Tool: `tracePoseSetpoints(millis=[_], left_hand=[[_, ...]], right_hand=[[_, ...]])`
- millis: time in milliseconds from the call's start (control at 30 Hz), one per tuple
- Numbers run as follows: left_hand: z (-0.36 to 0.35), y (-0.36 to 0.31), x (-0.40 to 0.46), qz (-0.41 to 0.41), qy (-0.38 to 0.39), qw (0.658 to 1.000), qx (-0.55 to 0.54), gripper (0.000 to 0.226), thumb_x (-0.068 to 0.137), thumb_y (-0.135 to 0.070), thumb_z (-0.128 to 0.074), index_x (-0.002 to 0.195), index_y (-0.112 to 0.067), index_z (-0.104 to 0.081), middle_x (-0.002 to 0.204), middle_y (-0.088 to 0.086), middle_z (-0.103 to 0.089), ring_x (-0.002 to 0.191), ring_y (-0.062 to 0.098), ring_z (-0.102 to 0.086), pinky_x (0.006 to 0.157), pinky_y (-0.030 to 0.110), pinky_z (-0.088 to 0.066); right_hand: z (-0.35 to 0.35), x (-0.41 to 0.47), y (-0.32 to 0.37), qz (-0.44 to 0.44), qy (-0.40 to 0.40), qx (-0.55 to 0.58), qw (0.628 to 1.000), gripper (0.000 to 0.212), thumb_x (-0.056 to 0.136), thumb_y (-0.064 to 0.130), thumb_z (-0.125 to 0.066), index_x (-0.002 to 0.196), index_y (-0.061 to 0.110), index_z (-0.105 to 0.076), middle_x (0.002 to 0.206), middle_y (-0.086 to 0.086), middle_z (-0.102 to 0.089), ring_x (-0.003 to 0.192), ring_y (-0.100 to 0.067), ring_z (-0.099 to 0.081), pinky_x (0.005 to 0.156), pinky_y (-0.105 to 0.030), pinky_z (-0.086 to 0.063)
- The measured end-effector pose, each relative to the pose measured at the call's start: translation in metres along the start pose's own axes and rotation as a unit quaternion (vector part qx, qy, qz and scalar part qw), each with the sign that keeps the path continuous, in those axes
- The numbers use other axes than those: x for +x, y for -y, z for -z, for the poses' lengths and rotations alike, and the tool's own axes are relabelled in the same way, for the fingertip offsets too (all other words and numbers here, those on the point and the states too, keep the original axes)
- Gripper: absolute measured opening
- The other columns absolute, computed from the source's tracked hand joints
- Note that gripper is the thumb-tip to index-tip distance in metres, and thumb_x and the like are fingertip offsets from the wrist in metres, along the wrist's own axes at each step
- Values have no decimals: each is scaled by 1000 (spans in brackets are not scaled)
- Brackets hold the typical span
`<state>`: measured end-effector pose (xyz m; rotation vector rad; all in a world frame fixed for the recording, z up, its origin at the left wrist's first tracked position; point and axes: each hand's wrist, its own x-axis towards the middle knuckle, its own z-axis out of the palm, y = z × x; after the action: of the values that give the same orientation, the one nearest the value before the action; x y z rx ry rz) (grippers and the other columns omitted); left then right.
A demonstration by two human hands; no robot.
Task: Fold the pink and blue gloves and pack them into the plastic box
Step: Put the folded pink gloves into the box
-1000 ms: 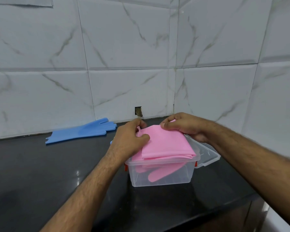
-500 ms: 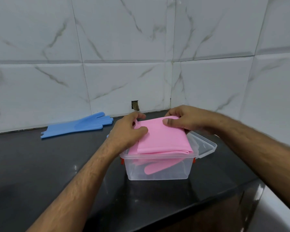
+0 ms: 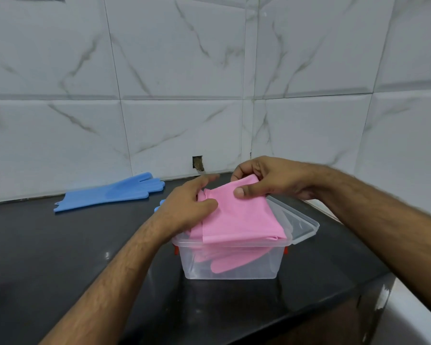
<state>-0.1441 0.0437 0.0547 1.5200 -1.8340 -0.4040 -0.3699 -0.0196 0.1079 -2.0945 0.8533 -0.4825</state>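
1. Pink rubber fills most of the clear plastic box (image 3: 230,266): the pink glove (image 3: 237,217) is folded over on itself, its finger end tucked down inside and showing through the front wall, while the cuff end rides above the rim.
2. The right hand (image 3: 269,181) pinches the far corner of that cuff between thumb and curled fingers, lifting it; this looks like a way to steer the last flap before it goes down.
3. The left hand (image 3: 192,207) grips the glove's left edge, thumb on top, probably to keep the fold from springing open, since the rubber seems stiff enough to unfold by itself.
4. The box stands on the black counter (image 3: 60,257) near the front edge, within easy reach of both arms.
5. The lid (image 3: 299,224) lies tilted against the box's right rear side, off the opening so packing is unobstructed.
6. The blue glove (image 3: 110,192) lies flat and unfolded by the tiled wall (image 3: 159,70), well apart from the box; a small blue piece (image 3: 159,204) peeks out beside the left wrist, too hidden to identify.
7. Judged from this, the pink half is nearly packed and the blue is not yet begun.
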Motion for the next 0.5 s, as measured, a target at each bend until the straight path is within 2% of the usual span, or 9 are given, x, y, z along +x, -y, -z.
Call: tracePoseSetpoints(millis=[100, 233, 400, 500], left_hand=[[1, -2, -2, 8, 16, 1000, -9, 36, 80, -32, -58, 114, -38, -69, 101, -8, -75, 91, 15, -71, 86, 44, -60], [1, -2, -2, 16, 16, 1000, 3, 21, 87, -25, -60, 102, -35, -70, 91, -7, -75, 84, 15, -71, 80, 39, -61], [-1, -1, 0, 9, 14, 1000, 12, 18, 88, -25, -61, 102, -34, -70, 90, -10, -73, 83, 13, -70, 76, 34, -59], [-1, 1, 0, 0, -1, 1000, 3, 30, 88, -23, -62, 115, -36, -66, 106, -17, -69, 93, 10, -67, 82, 32, -57]], right_hand=[[-2, -3, -6, -7, -9, 31, 999, 21, 92, 19, -75, 110, 11, -68, 100, -7, -74, 89, -17, -69, 76, -30, -56], [-5, -6, -14, -30, -31, 76, 996, 17, 93, 18, -73, 108, 14, -67, 94, -1, -73, 82, -12, -68, 63, -23, -53], [-9, -5, -22, -63, -25, 124, 990, 13, 93, 19, -73, 101, 15, -65, 91, -2, -73, 81, -13, -69, 63, -24, -55], [-10, -5, -24, -68, -28, 155, 985, 11, 93, 18, -72, 99, 15, -64, 89, -2, -73, 78, -12, -69, 61, -23, -55]])
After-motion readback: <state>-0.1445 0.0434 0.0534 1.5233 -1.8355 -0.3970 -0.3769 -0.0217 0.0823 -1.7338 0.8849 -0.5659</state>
